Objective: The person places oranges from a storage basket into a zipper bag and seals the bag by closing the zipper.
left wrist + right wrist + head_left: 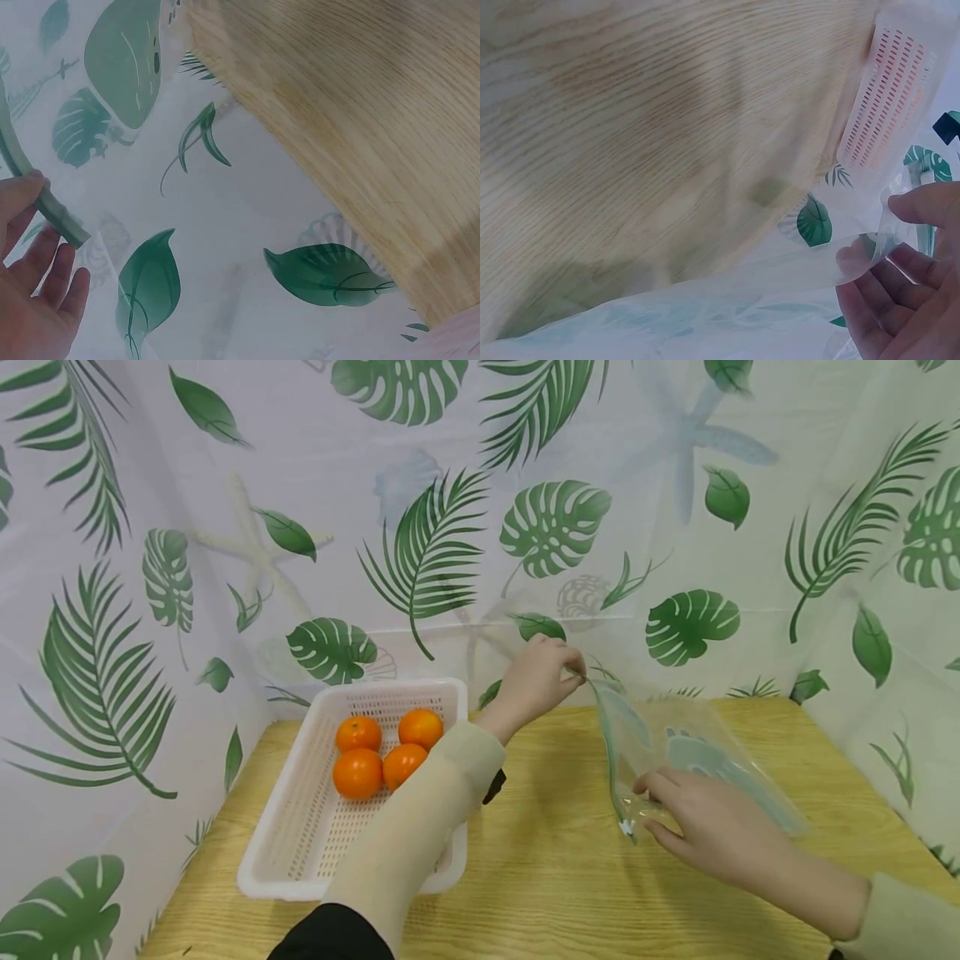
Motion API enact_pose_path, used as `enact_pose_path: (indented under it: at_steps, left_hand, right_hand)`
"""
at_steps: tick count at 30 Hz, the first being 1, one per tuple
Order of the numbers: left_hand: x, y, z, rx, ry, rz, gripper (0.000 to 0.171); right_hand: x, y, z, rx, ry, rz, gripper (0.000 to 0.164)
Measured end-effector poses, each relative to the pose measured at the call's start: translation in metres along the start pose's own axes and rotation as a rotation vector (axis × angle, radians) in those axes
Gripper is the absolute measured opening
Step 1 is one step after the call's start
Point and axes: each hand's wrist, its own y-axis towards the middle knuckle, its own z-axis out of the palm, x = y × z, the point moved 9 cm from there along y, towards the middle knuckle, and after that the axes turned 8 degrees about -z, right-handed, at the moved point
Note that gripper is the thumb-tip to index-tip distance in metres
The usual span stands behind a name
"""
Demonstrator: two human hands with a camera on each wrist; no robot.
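Note:
A clear zip bag (637, 752) with a green zip strip along its mouth hangs tilted between my two hands. My left hand (536, 681) pinches the far end of the green strip (56, 210) between thumb and fingers. Near the white slider (627, 828), my right hand (712, 822) grips the bag's clear film. In the right wrist view, one fingertip shows through the film (795, 266), with the thumb on the other side. Pale blue-green prints mark the bag's sides.
To the left stands a white plastic basket (285, 843) with several oranges (357, 774) at its far end. My left forearm reaches across its right side. Beneath everything is a wood-grain table (540, 877), and a leaf-printed cloth (450, 577) rises behind it.

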Motion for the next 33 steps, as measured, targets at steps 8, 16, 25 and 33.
enact_pose_path:
  at_steps: [8, 16, 25, 33]
  left_hand:
    - [-0.001, -0.001, -0.004, 0.011, -0.072, 0.047, 0.013]
    - [-0.005, -0.005, -0.007, 0.049, -0.103, 0.030, 0.016]
    - [-0.007, -0.007, -0.008, 0.058, -0.125, 0.024, 0.015]
    - [-0.006, -0.010, -0.007, 0.041, -0.119, 0.009, 0.014]
  right_hand:
    - [-0.001, 0.001, 0.000, 0.001, 0.036, 0.002, 0.037]
    - [-0.002, 0.004, 0.000, 0.014, 0.060, 0.028, 0.033]
    - [-0.007, 0.012, -0.004, -0.037, 0.081, 0.045, 0.027]
    - [-0.022, 0.026, -0.010, -0.031, 0.138, 0.174, 0.026]
